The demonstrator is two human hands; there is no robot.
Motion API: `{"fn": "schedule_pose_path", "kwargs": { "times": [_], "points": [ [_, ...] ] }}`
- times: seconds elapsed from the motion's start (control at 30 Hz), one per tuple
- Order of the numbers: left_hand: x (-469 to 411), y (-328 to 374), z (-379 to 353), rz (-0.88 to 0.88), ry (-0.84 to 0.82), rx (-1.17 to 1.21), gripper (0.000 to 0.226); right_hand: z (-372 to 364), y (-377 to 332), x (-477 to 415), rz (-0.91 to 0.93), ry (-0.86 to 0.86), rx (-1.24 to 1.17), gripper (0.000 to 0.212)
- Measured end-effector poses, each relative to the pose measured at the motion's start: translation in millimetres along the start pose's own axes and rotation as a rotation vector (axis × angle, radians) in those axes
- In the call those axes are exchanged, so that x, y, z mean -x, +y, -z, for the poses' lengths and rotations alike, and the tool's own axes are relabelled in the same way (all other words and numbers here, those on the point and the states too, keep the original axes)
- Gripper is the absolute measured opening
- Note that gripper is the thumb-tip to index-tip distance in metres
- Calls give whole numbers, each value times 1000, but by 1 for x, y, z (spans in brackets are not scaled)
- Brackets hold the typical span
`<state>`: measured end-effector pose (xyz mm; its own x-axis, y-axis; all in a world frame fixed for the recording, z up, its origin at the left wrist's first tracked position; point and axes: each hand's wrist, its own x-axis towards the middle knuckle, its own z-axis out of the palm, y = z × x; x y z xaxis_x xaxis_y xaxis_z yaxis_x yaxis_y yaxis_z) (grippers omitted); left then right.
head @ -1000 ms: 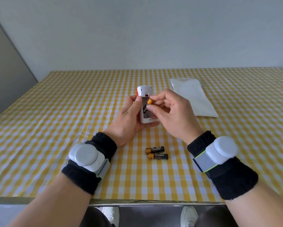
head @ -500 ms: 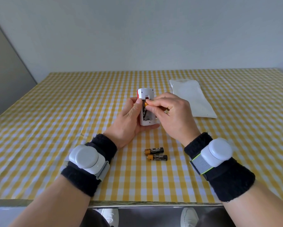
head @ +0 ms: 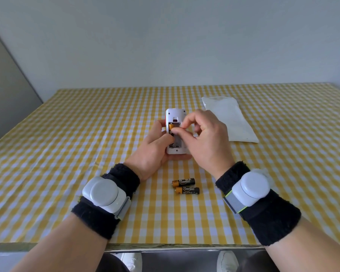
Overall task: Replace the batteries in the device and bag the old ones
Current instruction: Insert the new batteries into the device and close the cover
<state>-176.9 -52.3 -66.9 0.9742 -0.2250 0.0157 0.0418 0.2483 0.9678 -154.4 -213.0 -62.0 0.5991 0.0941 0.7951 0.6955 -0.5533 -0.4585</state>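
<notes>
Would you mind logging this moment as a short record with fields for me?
surface: table with yellow checked cloth
device: white, back open, held by left hand; device
right hand: fingertips pressing a battery into the compartment
loose batteries: two, side by side on the cloth near the person
bag: white, flat, far right of the device, untouched
cover: not visible

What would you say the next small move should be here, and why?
Probably press the battery flat into its slot: the right hand pinches at it, the left hand steadies the device, and the neighbouring slot looks empty.
</notes>
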Motion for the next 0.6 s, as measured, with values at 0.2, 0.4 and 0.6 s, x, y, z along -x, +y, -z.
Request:
{"fn": "schedule_pose_path", "kwargs": {
  "times": [0.2, 0.4, 0.6],
  "points": [
    [-1, -3, -1, -14, 82, -84, 39, 0, 0, -2, -297, -59, -127, 46],
    [-2, -3, 0, -31, 92, -216, 33, 0, 1, -2, -402, -164, -234, 35],
    [-1, -2, -1, -31, 76, -225, 38, 3, 4, -3, -443, -182, -287, 27]
  ]
}}
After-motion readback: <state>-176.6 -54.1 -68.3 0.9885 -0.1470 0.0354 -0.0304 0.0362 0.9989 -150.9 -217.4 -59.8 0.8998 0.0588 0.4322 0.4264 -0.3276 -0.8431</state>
